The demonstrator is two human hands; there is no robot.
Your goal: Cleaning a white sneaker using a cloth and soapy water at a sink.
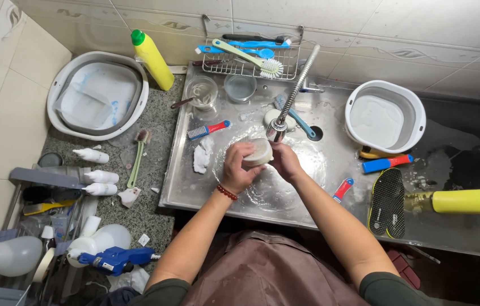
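Tiled wall behind a wet stainless sink (206,192), seen from above. At centre, under the flexible faucet (296,90), my left hand (239,167) wraps closed around a round, off-white, sponge-like pad (259,152); my right hand (285,161) closes on its far edge from 3 o'clock. The pad looks soft and soaked. Risk: the wet pad may slip from my grip, or spray may reach the black insole (387,203) at 4 o'clock.
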